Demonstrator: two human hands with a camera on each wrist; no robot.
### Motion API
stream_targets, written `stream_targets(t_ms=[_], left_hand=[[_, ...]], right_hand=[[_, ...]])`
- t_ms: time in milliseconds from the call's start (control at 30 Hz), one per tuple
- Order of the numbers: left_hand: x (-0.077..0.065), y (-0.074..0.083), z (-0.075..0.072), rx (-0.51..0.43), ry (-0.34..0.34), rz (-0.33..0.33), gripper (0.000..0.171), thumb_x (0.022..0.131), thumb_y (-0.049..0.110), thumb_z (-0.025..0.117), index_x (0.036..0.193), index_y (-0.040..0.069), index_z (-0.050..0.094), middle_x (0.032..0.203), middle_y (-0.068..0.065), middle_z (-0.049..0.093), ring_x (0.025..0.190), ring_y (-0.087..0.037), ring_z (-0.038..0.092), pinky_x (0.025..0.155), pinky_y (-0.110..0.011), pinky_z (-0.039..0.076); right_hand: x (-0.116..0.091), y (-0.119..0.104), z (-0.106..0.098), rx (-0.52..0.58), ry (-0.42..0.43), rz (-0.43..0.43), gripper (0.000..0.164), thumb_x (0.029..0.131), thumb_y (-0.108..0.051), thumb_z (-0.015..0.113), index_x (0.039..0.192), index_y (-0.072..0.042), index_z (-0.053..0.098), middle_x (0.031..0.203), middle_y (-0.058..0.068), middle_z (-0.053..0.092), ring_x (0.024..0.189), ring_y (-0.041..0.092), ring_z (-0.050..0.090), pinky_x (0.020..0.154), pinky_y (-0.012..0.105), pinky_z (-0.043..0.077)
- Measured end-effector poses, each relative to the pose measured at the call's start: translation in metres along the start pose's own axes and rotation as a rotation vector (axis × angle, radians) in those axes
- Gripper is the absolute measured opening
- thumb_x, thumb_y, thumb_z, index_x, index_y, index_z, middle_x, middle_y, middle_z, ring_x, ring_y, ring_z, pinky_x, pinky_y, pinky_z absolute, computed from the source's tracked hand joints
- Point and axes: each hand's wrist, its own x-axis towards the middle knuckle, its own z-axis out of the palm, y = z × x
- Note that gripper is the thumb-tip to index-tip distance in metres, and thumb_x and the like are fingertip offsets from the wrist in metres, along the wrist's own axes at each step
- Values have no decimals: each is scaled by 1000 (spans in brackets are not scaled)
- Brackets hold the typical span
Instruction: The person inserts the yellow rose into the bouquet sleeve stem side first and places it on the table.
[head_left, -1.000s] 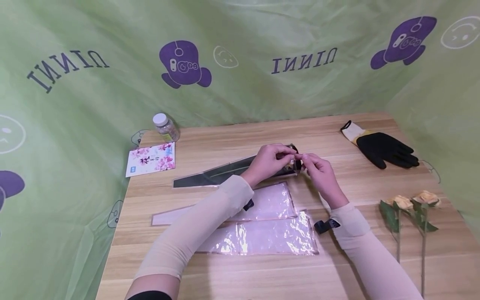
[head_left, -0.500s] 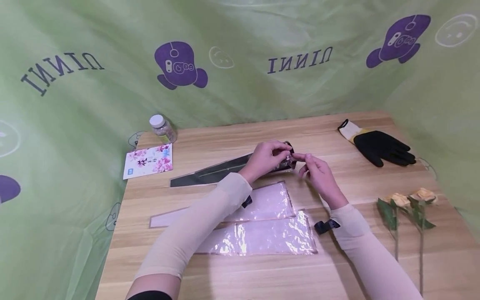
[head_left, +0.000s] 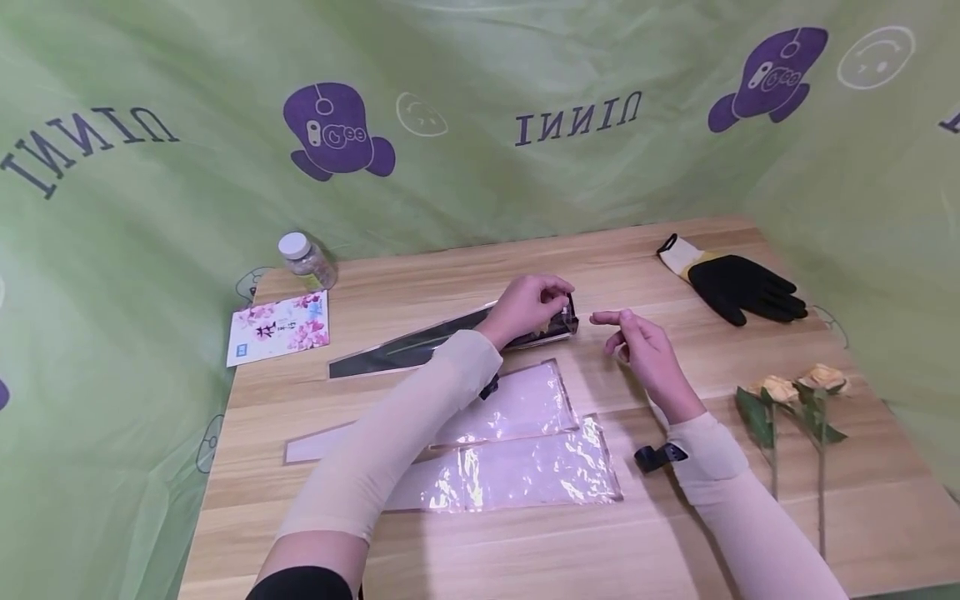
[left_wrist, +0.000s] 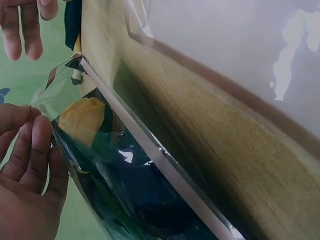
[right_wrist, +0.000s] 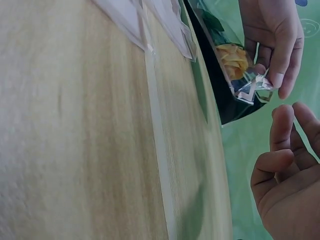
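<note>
Foreground: two pale, glossy plastic sleeves (head_left: pixel 532 475) lie flat, side by side.
Right edge: two long-stemmed peach roses (head_left: pixel 822 377) rest together, off the working spot.
Right hand (head_left: pixel 648 354): fingers loose, holding nothing, index pointing towards the bagged flower.
Bagged flower: yellow rose (left_wrist: pixel 82 120) in a tapered, black-backed, clear-fronted plastic sleeve (head_left: pixel 405 350), beyond the pale pair.
Left hand (head_left: pixel 521 310): pinches that sleeve's clear rim, apparently to steady its mouth.
Far side: blossom-printed white card (head_left: pixel 281 327), black-coated glove (head_left: pixel 742 287), white-capped clear jar (head_left: pixel 309 262).

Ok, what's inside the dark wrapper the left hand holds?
A yellow rose and a green leaf show inside the wrapper; in the head view, the left hand hides whatever lies beneath it.
</note>
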Motion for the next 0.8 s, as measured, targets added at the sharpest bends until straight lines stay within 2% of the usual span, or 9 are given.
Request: stream_targets(t_ms=[100,167,367,533,667,733,800], left_hand=[[2,-3,-2,15,-6,-5,22,100,12,65,119,9,73,99,1,73,87,-9,63,78,-18,48],[4,-3,-3,19,-11,-13,22,100,12,64,120,9,73,100,0,73,88,-9,63,79,-18,48],[5,-5,-8,35,-30,-15,24,100,12,65,122,6,72,104,-2,73,92,-11,64,83,-19,48],[0,-11,-9,33,-63,7,23,100,12,65,120,2,72,109,-6,73,97,-12,66,87,-18,48],[-8,-10,-14,58,-53,8,25,102,17,63,121,4,72,109,-4,72,96,-12,65,88,-20,49],[-18,-7,-17,80,-50,1,28,102,21,63,124,6,71,112,-1,72,97,-10,64,90,-23,49],[-33,-3,-19,96,-58,0,29,102,25,63,127,10,70,114,1,70,97,-9,63,90,-25,50]], right_hand=[[0,0,2,4,-8,2,59,109,-48,32,131,-4,66,123,19,65,79,30,58,62,36,46],[0,-1,3,8,-14,10,59,110,-47,32,131,-3,66,127,12,65,82,29,59,65,35,47],[1,0,7,-10,-49,48,52,112,-37,31,131,-1,65,126,17,64,90,42,58,72,37,49],[1,2,10,-42,-112,27,49,113,-28,30,131,5,62,132,21,62,94,48,58,80,44,49],[-1,1,14,-69,-140,-13,45,113,-28,36,130,2,64,130,19,64,93,46,60,82,40,50],[-3,0,16,-122,-154,-34,42,111,-30,41,130,-1,66,119,19,68,91,42,61,83,37,50],[-6,-1,17,-210,-162,-46,38,109,-31,49,127,-4,68,105,16,71,87,36,63,81,35,50]])
